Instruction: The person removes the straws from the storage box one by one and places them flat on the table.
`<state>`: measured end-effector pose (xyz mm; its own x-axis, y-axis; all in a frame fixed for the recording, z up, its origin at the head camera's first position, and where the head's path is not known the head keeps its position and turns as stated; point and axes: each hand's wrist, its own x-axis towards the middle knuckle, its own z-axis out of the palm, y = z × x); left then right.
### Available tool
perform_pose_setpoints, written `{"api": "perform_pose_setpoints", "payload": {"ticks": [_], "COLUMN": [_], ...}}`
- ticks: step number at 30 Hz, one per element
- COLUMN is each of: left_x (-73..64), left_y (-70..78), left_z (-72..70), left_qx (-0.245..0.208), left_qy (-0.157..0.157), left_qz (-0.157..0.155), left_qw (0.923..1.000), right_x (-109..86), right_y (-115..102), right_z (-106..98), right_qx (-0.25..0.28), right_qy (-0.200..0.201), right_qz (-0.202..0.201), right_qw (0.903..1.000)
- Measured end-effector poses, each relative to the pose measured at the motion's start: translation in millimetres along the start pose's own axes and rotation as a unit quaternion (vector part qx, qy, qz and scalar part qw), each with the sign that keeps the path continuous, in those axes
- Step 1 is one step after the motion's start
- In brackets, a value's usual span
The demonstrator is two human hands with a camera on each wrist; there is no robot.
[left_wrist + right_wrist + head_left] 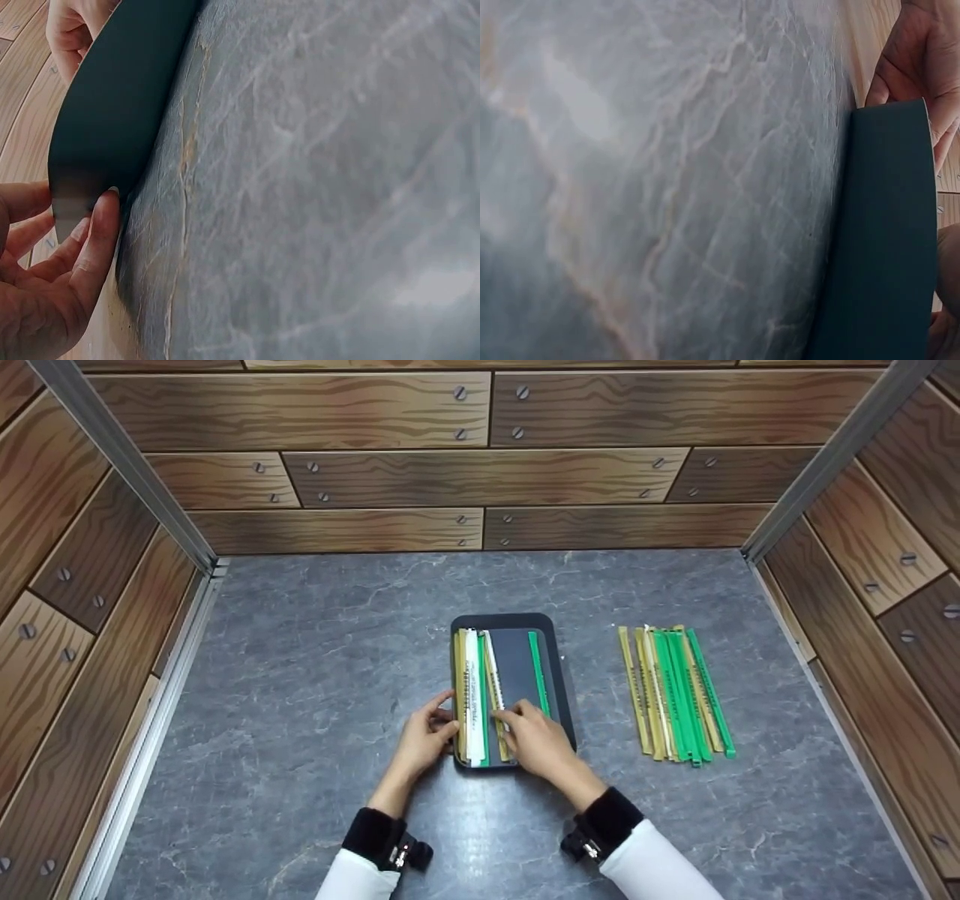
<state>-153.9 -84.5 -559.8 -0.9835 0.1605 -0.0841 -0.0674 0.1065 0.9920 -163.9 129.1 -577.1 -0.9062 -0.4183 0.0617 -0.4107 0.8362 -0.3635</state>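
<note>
Tray (517, 660), dark and smooth, a rounded rectangle with low sides, sits on the grey, white-veined table (300, 660). Long, thin strips lie lengthwise in it: along the left side a gold strip (460, 682), a printed white strip (475, 705) and a slim green strip (483, 735); near the right side, a second green strip (535, 660). The left hand (424, 739) has its fingers loosely spread, tips touching the tray's left near corner, wrapped round nothing visible. The right hand (538, 739) reaches over the near end, fingers bent down at a gold-and-white strip (504, 748); I cannot tell whether they pinch it. Right of the tray, well apart, lies a pile (679, 690) of flat gold and glossy green strips, side by side and overlapping.
</note>
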Motion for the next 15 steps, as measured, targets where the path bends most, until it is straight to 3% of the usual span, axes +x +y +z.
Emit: {"api": "perform_pose_setpoints", "payload": {"ticks": [8, 15], "left_x": [-1.4, 2.5], "left_y": [1.8, -6.4], "left_z": [-0.1, -0.4], "left_qx": [0.006, -0.002], "left_qy": [0.0, -0.004], "left_qz": [0.005, 0.003], "left_qw": [1.0, 1.0], "right_x": [-1.3, 0.5], "right_y": [4.8, 8.1], "right_z": [1.8, 2.1], "right_qx": [-0.018, 0.013], "right_qy": [0.024, 0.043], "right_qz": [0.001, 0.034], "right_qw": [0.9995, 0.9984]}}
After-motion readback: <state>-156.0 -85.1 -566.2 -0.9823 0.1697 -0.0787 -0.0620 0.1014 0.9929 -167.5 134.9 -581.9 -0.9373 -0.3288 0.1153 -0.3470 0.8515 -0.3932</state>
